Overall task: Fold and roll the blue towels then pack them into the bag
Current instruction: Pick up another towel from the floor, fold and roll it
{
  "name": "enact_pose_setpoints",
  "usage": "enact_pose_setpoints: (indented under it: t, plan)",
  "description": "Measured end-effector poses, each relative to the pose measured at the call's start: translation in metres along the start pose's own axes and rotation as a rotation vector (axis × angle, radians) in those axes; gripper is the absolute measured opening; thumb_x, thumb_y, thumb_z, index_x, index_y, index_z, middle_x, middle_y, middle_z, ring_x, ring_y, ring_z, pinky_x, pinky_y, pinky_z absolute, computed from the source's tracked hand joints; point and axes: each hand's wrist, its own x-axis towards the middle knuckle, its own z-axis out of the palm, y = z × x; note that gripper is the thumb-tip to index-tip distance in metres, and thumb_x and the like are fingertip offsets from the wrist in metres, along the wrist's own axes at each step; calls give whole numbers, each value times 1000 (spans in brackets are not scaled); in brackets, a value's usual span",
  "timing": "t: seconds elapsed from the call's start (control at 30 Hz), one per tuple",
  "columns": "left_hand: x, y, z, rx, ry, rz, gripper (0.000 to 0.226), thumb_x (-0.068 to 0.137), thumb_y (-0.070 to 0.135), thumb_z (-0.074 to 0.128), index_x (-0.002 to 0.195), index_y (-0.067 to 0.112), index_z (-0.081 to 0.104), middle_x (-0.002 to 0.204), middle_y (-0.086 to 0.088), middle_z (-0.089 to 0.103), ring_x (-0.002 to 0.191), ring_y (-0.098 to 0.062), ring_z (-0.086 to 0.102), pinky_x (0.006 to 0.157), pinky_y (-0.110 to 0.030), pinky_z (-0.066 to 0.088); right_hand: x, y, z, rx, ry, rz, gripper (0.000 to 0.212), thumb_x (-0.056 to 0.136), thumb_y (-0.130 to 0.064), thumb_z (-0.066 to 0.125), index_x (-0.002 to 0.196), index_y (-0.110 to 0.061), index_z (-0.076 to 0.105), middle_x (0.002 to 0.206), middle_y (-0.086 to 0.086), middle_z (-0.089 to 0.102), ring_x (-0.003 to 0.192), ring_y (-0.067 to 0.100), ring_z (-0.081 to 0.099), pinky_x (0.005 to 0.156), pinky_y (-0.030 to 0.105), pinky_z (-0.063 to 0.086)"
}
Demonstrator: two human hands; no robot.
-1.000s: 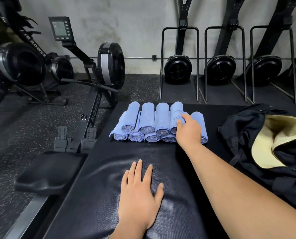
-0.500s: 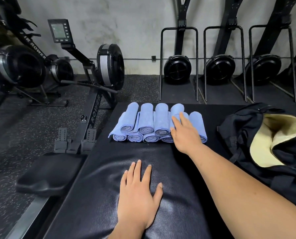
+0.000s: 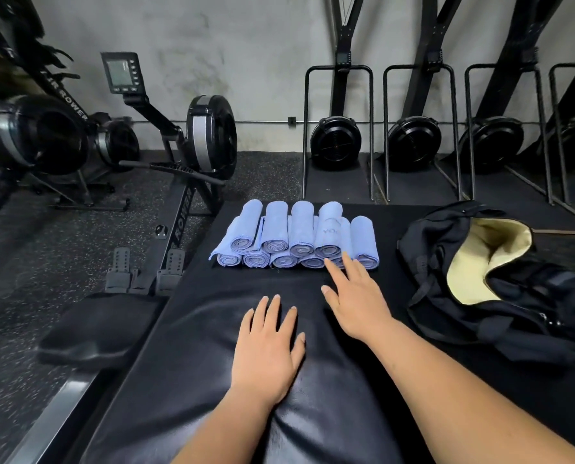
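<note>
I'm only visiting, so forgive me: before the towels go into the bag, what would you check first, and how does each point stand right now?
1. Towels rolled: ok. The blue towels lie rolled in a two-layer stack.
2. Rolls tight: not ok at the stack's left end, where a flap seems to hang loose.
3. Bag open: ok. The bag gapes and shows its cream lining.
4. Room inside the bag: cannot tell.
5. Right hand free: ok. It is open, with its fingertips at the stack's front.
6. Left hand free: ok. It lies flat on the mat.
</note>
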Motion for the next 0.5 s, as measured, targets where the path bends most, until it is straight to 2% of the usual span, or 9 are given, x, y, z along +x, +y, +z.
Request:
enact_pose_setpoints:
  t: [0.1, 0.23, 0.37, 0.43, 0.5]
  plan:
    - [2, 5, -2, 97, -11, 82, 51, 104, 47, 38, 143, 21, 59, 156, -16, 50, 142, -38, 46, 111, -54, 43, -34, 11, -4, -59, -10, 12, 64, 110, -55, 29, 167, -37, 6, 175, 0, -10, 162, 26, -4, 129, 46, 16]
    - [5, 16, -7, 196, -98, 158, 50, 103, 37, 45, 150, 18, 48, 158, -19, 44, 141, -41, 42, 111, -54, 40, -67, 42, -16, -119, -21, 83, 65, 109, -57, 27, 167, -36, 7, 175, 1, -10, 162, 25, -5, 129, 44, 14]
    - [3, 43, -15, 108, -72, 176, 55, 103, 48, 33, 143, 21, 59, 152, -15, 54, 137, -35, 52, 111, -51, 46, -84, 80, -37, -184, -8, 160, 66, 108, -61, 25, 167, -35, 8, 176, 3, -6, 162, 28, -4, 128, 45, 15]
    - [-3, 68, -17, 7, -46, 201, 62, 105, 56, 26, 151, 25, 53, 161, -11, 46, 148, -31, 44, 120, -49, 39, -90, 97, -47, -212, -3, 205, 67, 108, -62, 24, 167, -34, 10, 176, 4, -4, 161, 30, -3, 128, 46, 14]
    - [-10, 94, -16, -78, -80, 217, 69, 104, 63, 14, 164, 32, 30, 175, -6, 18, 161, -26, 16, 130, -45, 16, -95, 113, -53, -235, -7, 251, 68, 107, -64, 23, 167, -35, 10, 176, 5, -4, 161, 32, -3, 129, 47, 12]
